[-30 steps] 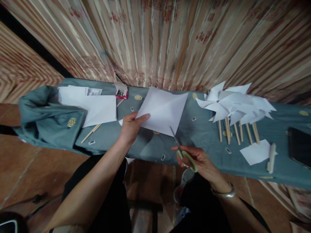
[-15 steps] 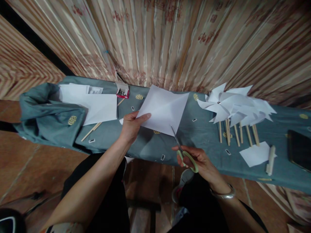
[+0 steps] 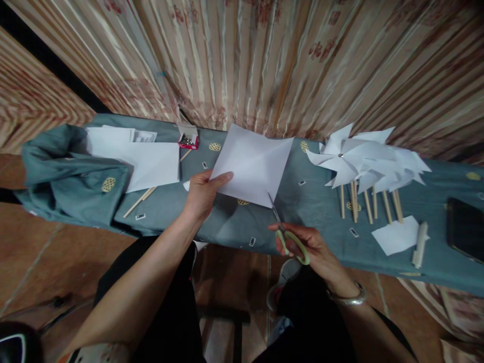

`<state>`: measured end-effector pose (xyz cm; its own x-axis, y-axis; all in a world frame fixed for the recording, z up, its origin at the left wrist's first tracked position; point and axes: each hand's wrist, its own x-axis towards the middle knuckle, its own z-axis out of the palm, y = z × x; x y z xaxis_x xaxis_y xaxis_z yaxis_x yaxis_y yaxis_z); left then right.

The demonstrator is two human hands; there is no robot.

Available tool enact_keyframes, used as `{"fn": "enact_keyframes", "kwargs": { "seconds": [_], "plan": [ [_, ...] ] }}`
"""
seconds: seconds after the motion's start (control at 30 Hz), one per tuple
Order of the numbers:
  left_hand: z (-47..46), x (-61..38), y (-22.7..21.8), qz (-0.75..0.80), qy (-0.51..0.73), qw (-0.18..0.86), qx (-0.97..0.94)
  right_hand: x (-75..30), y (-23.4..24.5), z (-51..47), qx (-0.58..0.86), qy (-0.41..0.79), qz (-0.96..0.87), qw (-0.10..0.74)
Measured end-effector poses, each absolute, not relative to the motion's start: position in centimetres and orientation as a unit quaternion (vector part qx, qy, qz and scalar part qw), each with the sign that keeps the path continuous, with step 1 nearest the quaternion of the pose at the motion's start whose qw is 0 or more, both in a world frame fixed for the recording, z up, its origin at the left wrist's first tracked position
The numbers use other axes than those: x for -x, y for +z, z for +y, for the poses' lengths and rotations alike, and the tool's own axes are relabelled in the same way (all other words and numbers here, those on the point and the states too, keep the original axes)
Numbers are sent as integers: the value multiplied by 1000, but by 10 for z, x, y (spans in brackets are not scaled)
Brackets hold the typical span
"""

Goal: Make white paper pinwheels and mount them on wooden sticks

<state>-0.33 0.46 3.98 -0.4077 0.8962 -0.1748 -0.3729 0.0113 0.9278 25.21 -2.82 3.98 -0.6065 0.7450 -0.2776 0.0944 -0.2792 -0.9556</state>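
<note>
L hand (image 3: 200, 195) pinches paper sheet (image 3: 253, 161), R hand (image 3: 312, 244) grasps scissors (image 3: 278, 218), apparently spread slightly wider vs. a moment ago, i.e. corner cut prob. underway.

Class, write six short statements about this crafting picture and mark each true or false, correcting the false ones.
1. The left hand holds a white sheet. True.
2. The right hand holds scissors. True.
3. Several pinwheels lie to the right of the white sheet. True.
4. The scissors point toward the pinwheels. False: they point at the white sheet, near its closest corner.
5. The pinwheels are red. False: they are white.
6. The small box is closed. False: the small box is open.
</note>
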Motion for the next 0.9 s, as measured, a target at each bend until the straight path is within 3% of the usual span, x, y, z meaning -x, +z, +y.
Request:
{"fn": "enact_keyframes", "kwargs": {
  "seconds": [0.9],
  "plan": [
    [4, 2, 36, 522, 651, 483, -263, -254, 35, -30, 399, 702, -547, 222]
  ]
}}
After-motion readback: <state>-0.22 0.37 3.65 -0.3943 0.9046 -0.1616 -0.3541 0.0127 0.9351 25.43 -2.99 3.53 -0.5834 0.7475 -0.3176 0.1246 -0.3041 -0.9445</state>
